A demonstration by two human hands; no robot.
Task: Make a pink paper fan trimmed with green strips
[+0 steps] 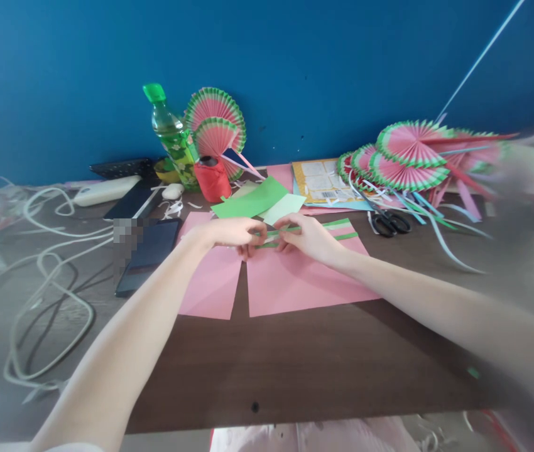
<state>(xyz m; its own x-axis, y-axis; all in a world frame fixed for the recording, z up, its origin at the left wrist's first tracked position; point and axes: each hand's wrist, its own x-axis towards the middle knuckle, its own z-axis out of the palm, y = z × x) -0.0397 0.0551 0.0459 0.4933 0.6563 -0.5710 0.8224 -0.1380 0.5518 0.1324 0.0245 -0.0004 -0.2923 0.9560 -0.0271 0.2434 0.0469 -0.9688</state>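
On the desk lie two sheets of pink paper (pixel 305 282), one partly under each hand, with a narrow gap between them. Green paper strips (pixel 337 230) run across the top of the right sheet, a pale band beside them. My left hand (pixel 236 233) has its fingers bent and closed at the left end of a green strip. Close beside it, my right hand (pixel 309 237) pinches the same strip, thumb and fingers together. The exact grip is partly hidden by the fingers. Just beyond the hands, a bright green paper piece (pixel 252 199) overlaps a pale green one (pixel 286 208).
Black scissors (pixel 389 222) lie right, near a pile of pink-and-green folded paper fans (pixel 411 157). A green-capped bottle (pixel 168 129) and a red-wrapped roll (pixel 213 180) stand at the back. A dark phone (pixel 149 257) and loose white cables (pixel 85 307) lie left.
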